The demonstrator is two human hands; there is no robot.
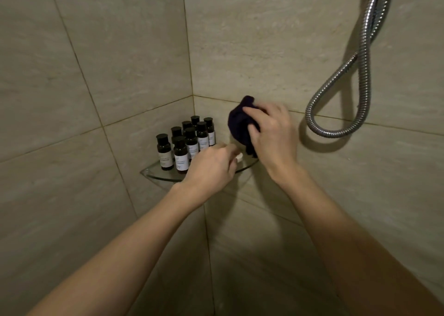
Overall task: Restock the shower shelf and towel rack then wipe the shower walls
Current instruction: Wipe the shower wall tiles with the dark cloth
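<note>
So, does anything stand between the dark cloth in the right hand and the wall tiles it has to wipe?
Nothing visible does. The right hand holds the dark cloth right at the wall. The bottles stand to its left on the glass shelf, and the shower hose hangs off to the right.

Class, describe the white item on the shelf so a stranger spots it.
Find the glass shelf in the tiled corner. At its right end, by the left hand, sits a small white item. The bottles beside it are tall and dark.
</note>
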